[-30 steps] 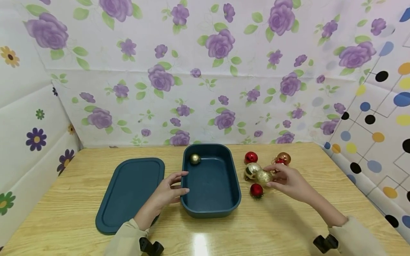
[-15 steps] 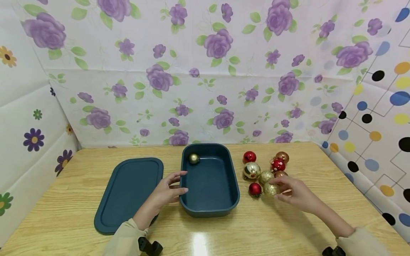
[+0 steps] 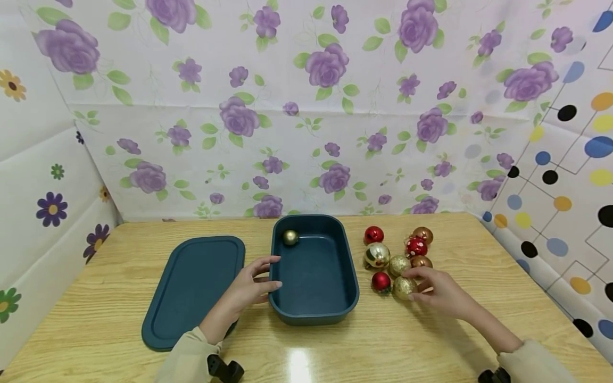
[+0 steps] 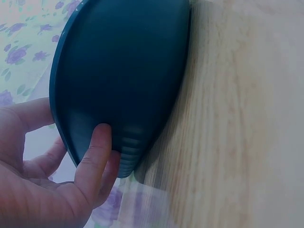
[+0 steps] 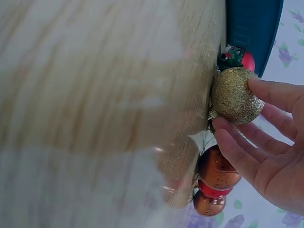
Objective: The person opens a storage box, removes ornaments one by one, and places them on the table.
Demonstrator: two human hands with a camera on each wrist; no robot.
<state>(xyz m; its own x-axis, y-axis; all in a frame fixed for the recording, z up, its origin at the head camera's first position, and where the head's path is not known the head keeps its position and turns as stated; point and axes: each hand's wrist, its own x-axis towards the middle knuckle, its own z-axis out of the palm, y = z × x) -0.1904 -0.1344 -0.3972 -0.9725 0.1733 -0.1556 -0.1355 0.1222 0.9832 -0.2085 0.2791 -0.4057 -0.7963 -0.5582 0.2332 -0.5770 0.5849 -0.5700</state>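
Observation:
In the head view, my left hand (image 3: pixel 251 284) grips the left rim of a dark blue-green rectangular box (image 3: pixel 313 320). In the left wrist view, fingers (image 4: pixel 95 156) press its outer wall. My right hand (image 3: pixel 440 292) pinches a gold glitter Christmas bauble (image 3: pixel 404 287) between thumb and fingers, low over the table. Beside it lie another gold glitter bauble (image 3: pixel 399 265), a red bauble (image 3: pixel 381 282) and a shiny gold bauble (image 3: pixel 377 255). One small gold bauble (image 3: pixel 290 237) sits in the box's far left corner.
A matching flat lid (image 3: pixel 193 292) lies left of the box on the wooden table (image 3: pixel 383 346). Behind the right hand lie a copper bauble (image 3: pixel 421 262), a dotted red one (image 3: pixel 416 247), another copper one (image 3: pixel 423 234) and a plain red one (image 3: pixel 373 234). Floral cloth (image 3: pixel 306 159) stands behind.
My right hand has moved a little right and nearer to me. Two gold glitter baubles now show where one was visible a second ago. The left hand keeps its place on the box.

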